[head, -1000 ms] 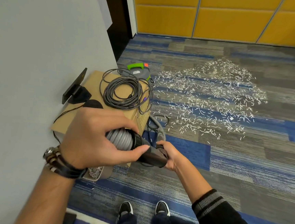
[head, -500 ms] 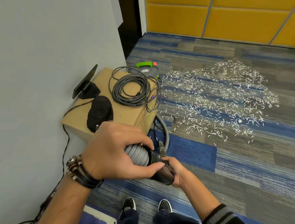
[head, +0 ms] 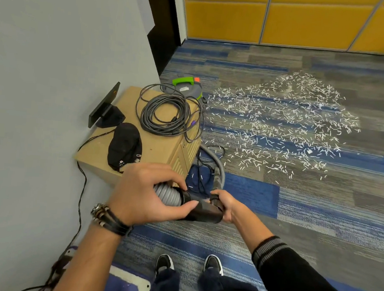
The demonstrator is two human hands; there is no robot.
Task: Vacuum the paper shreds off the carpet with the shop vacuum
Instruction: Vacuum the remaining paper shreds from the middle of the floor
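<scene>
The paper shreds (head: 280, 130) lie scattered on the carpet (head: 319, 214), far and to the right, just right of the shop vacuum (head: 188, 88). Nearer, the black hose end (head: 203, 212) lies crosswise: the left hand (head: 145, 194) wraps its ribbed cuff, and the right hand (head: 226, 204), closer to the shreds, grips its tip.

Behind the left hand (head: 142, 194), lower left of the frame, the wrist wears stacked dark leather bands (head: 110, 219) and beads, perhaps with a watch among them. Behind the right hand (head: 227, 205), a black sleeve (head: 302, 282) ends in a grey-striped ribbed cuff (head: 267, 249). Bottom centre: dark trousers (head: 167, 284) and 2 black shoes (head: 164, 262) with white toes.
</scene>
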